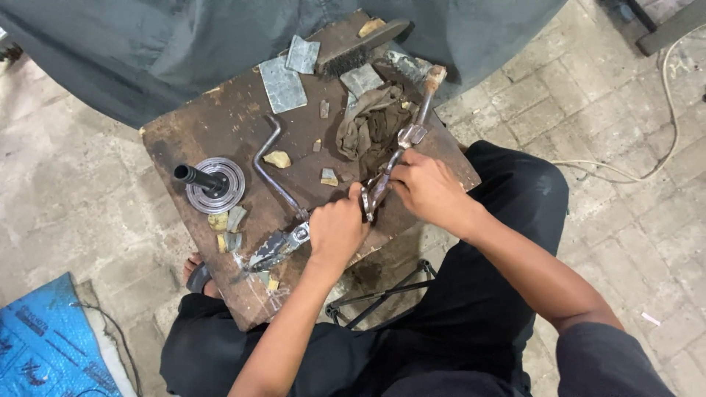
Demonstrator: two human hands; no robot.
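both hands work a slim metal lever (401, 151) lying across the near edge of the wooden desk (220, 125). the left hand (334, 228) has its grip closed round the lever's lower end by the worn clamp piece (279, 248); the right hand (426, 187) pinches the shaft just above. a dirty rag (371, 125) lies touching the lever. it seems best to keep the piece pressed flat on the desk and both wrists low, so it cannot twist.
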